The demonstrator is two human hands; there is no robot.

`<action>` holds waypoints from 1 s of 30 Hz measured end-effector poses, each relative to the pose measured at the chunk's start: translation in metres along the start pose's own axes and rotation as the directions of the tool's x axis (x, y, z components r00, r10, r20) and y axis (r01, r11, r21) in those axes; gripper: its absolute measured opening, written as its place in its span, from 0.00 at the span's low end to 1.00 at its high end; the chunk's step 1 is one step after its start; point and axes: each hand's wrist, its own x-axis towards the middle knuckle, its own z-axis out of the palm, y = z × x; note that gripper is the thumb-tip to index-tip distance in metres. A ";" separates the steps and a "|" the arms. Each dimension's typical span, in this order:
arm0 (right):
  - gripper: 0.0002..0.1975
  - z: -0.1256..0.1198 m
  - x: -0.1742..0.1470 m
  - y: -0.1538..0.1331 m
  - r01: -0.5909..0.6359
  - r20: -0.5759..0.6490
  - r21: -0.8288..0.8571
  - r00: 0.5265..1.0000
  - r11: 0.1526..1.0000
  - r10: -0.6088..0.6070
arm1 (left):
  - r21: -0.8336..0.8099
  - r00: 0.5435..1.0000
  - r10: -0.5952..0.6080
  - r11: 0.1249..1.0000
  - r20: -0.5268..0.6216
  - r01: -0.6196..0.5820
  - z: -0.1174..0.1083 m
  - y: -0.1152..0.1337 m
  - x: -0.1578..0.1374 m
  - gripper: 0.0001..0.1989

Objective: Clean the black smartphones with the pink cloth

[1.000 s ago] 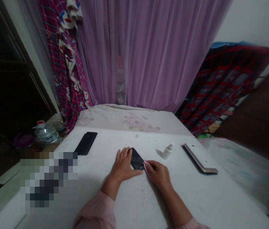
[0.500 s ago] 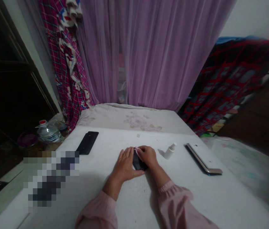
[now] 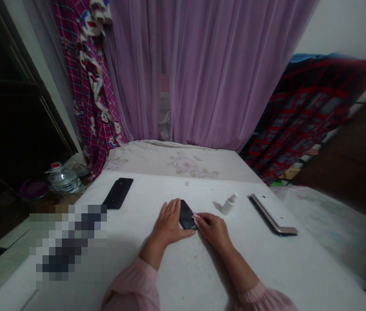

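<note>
A dark smartphone (image 3: 187, 214) lies flat on the white tabletop between my hands. My left hand (image 3: 168, 222) steadies it, with the fingers stretched along its left edge and the thumb against its lower edge. Pinched in my right hand (image 3: 214, 229) is a small pink cloth (image 3: 196, 217), pressed on the phone's right edge near the lower corner. Part of the cloth is hidden by the fingers. Beyond my right hand a small white spray bottle (image 3: 230, 204) stands upright.
Dark phones (image 3: 118, 193) lie at the left, beside a blurred-out patch. On the right is a stack of phones with a white one (image 3: 272, 211) on top. A tiny pale square (image 3: 187, 184) rests farther back. A water jug (image 3: 63, 178) stands beyond the left edge.
My right hand has slid with the pink cloth from the phone's top edge down to its lower right side, uncovering more of the phone. My left hand stays in place.
</note>
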 end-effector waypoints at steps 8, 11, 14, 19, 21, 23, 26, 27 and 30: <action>0.15 0.004 0.010 -0.004 -0.037 0.016 -0.042 0.999 0.998 0.037 | 0.000 1.000 0.020 1.000 -0.017 -0.020 0.002 -0.002 0.000 0.55; 0.14 0.011 0.024 -0.010 -0.021 0.011 -0.078 1.000 0.997 0.022 | -0.007 0.999 0.027 1.000 -0.025 -0.027 0.004 -0.003 0.000 0.55; 0.13 0.018 0.038 -0.016 -0.031 0.007 -0.127 0.999 0.991 0.032 | -0.006 1.000 0.022 1.000 -0.008 -0.022 0.004 -0.003 0.001 0.55; 0.12 0.028 0.059 -0.027 -0.032 0.018 -0.170 0.999 0.985 0.035 | -0.003 1.000 0.020 1.000 -0.011 -0.020 0.005 -0.003 0.001 0.55; 0.12 0.030 0.064 -0.030 -0.027 0.019 -0.176 0.999 0.984 0.030 | -0.006 0.999 0.027 1.000 -0.022 -0.027 0.006 -0.004 0.001 0.56; 0.12 0.032 0.067 -0.032 -0.021 0.018 -0.180 1.000 0.983 0.024 | -0.008 0.999 0.035 0.999 -0.028 -0.035 0.006 -0.004 0.002 0.56; 0.13 0.034 0.068 -0.034 -0.009 0.013 -0.186 1.000 0.982 0.012 | -0.010 0.999 0.034 0.999 -0.030 -0.035 0.005 -0.004 0.001 0.56; 0.13 0.033 0.067 -0.034 -0.005 0.012 -0.188 1.000 0.982 0.007 | -0.011 0.999 0.030 0.999 -0.029 -0.030 0.004 -0.003 0.001 0.56; 0.13 0.031 0.061 -0.032 0.006 0.007 -0.196 1.000 0.981 -0.005 | -0.013 1.000 0.018 1.000 -0.017 -0.018 0.003 -0.002 0.001 0.56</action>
